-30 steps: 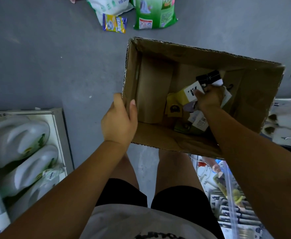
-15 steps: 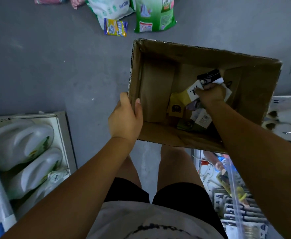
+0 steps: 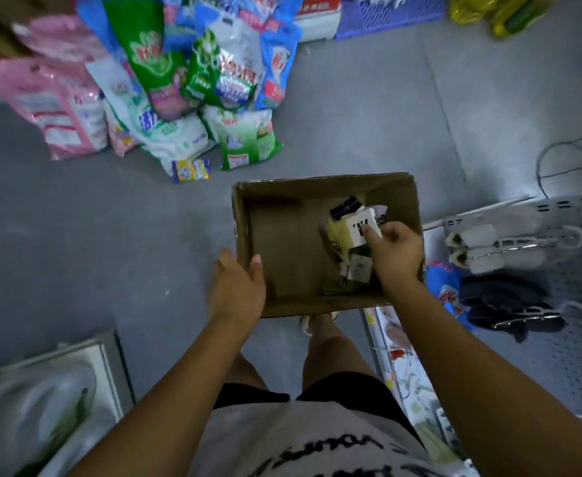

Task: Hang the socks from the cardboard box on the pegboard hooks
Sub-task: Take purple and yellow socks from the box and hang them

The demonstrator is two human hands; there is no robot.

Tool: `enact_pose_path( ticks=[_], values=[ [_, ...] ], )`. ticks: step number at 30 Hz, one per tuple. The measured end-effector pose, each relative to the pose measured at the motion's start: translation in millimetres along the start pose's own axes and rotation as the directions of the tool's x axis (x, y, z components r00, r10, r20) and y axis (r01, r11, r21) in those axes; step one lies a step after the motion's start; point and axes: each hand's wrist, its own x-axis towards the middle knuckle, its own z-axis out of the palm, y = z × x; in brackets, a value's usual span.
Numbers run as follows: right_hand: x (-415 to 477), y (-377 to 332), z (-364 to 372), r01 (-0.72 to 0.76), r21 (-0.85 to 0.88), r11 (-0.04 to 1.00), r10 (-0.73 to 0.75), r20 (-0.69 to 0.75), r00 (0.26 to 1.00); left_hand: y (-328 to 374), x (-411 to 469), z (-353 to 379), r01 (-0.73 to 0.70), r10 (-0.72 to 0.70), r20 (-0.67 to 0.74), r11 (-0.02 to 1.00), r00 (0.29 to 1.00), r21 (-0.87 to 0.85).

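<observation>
The left hand (image 3: pixel 238 287) grips the cardboard box (image 3: pixel 282 306) wall, thumb inside, the rest hidden. The right hand (image 3: pixel 398 254) pinches a labelled sock pack (image 3: pixel 356 226) with its fingers (image 3: pixel 371 235); the other packs (image 3: pixel 358 269) are blurred.

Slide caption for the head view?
Left hand grips the box wall; right hand pinches a socks pack inside it, with the pegboard at right.

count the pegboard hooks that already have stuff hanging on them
2. The upper hook holds white fluffy items; the lower hook holds dark items. Both are on the pegboard right of the cardboard box. More may sit outside the frame.
</observation>
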Motion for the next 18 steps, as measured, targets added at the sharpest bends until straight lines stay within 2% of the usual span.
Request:
enact_pose_path(
  ticks=[3, 5, 7, 9, 11, 13, 16, 18],
  values=[
    [-39, -28, -31, -0.023, 0.128, 0.992, 0.031, -0.062, 0.998, 23, -17, -26, -0.19, 0.188, -0.066, 0.981, 0.98, -0.035],
    [-67, -42, -47, -0.039, 0.216, 0.976, 0.061, -0.093, 0.994, 42, -28, -42, -0.346, 0.347, -0.006, 0.934, 0.938, -0.092],
    [-95, -52, -59, -0.048, 0.338, 0.94, 0.084, -0.092, 0.992, 62, -40, -55, -0.487, 0.507, 0.098, 0.856, 0.856, -0.173],
    [-124, -62, -72, -0.068, 0.516, 0.854, 0.098, -0.03, 0.995, 80, -53, -66, -0.603, 0.642, 0.168, 0.763, 0.748, -0.232],
    [-149, -73, -84, -0.095, 0.657, 0.748, 0.075, 0.059, 0.995, 95, -67, -80, -0.652, 0.71, 0.252, 0.704, 0.658, -0.28],
    [-172, -81, -99, -0.094, 0.718, 0.69, 0.027, 0.104, 0.994, 108, -84, -95, -0.674, 0.748, 0.363, 0.661, 0.556, -0.331],
    [-199, -82, -118, -0.051, 0.766, 0.641, 0.028, 0.043, 0.999, 121, -111, -108, -0.738, 0.793, 0.454, 0.577, 0.406, -0.349],
    [-215, -79, -128, 0.01, 0.775, 0.631, 0.04, -0.046, 0.998, 124, -131, -108, -0.751, 0.808, 0.468, 0.548, 0.359, -0.369]
  ],
)
